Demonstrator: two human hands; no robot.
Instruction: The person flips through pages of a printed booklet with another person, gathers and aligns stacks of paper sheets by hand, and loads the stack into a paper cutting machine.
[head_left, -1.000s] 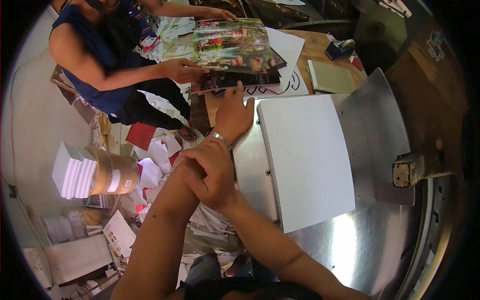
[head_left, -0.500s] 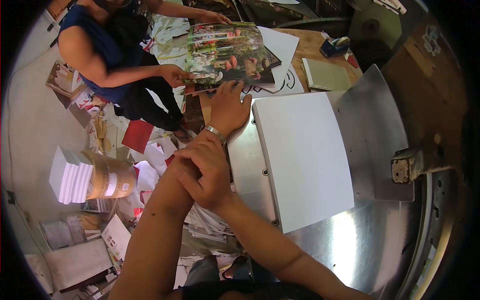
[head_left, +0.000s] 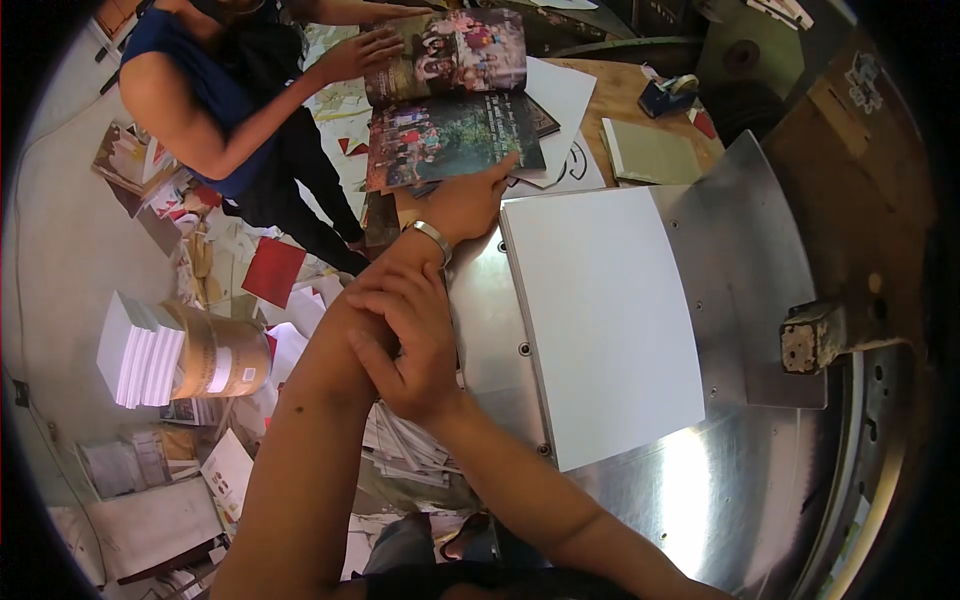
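Observation:
My left hand [head_left: 468,204], with a metal band at its wrist, reaches to the lower edge of an open picture magazine [head_left: 440,140]. Its index finger is stretched out over the page, and the other fingers are partly hidden. Across my left forearm lies my right hand [head_left: 412,350], thumb and fingers apart, with no object in it. A thick stack of white paper [head_left: 610,320] rests on the metal machine table [head_left: 490,320], just right of both hands.
A co-worker [head_left: 215,110] stands at the upper left, hands on the magazine. Behind are a tape dispenser [head_left: 668,95] and a pale green pad [head_left: 650,152]. A wrapped roll-like bundle [head_left: 222,352] with white stacks stands at left, among scattered paper. A metal block [head_left: 812,340] juts in at right.
The co-worker's magazine has gone from a single forest picture to an open spread, a page lifted away from me. My left hand has turned rightward, its index finger now over the page.

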